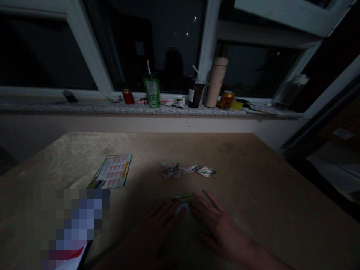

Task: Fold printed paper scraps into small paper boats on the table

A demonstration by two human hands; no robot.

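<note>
A small piece of printed paper (pixel 184 197), green along its far edge and pale nearer me, lies on the table between my hands. My left hand (pixel 160 219) rests over its left end, fingers stretched forward and fingertips touching it; deep shadow hides part of this hand. At the right end, my right hand (pixel 216 221) lies nearly flat with its fingertips on the paper and its thumb apart, lower down. Just beyond sit several folded paper pieces with pointed ends, among them a pale diamond-shaped one (pixel 207 171) on the right.
A stack of printed leaflets (pixel 115 170) lies on the left of the brown table (pixel 247 187). Nearer me, a blurred-out flat object (pixel 81 221) shows. The windowsill holds a green cup (pixel 152 92), a dark drink cup (pixel 195 93), a pink flask (pixel 216 82) and a gold can (pixel 226 100).
</note>
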